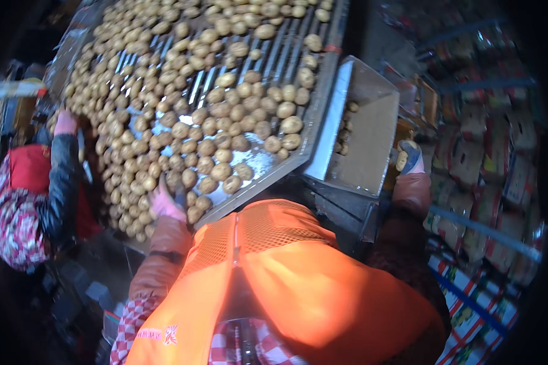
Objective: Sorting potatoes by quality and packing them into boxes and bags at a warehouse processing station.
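Note:
Many potatoes (pixel 221 171) lie on a sloping metal table with slatted bars (pixel 278 54). My left hand (pixel 168 200), in a pink and dark work glove, reaches among the potatoes at the table's near left part; its fingers are partly hidden, and whether it grips one is unclear. My right hand (pixel 410 157), gloved too, is out to the right, past an open cardboard box (pixel 370 132), with a potato (pixel 401 160) held in its fingers. Several potatoes (pixel 345 132) lie inside that box, along its left side.
A metal rim (pixel 260 182) edges the table in front of me. A co-worker (pixel 23 196) with a gloved hand (pixel 65 123) at the potatoes stands at the left. Stacked cartons (pixel 479 150) and blue bars (pixel 488 232) are at the right. A wooden crate (pixel 427 100) sits behind the box.

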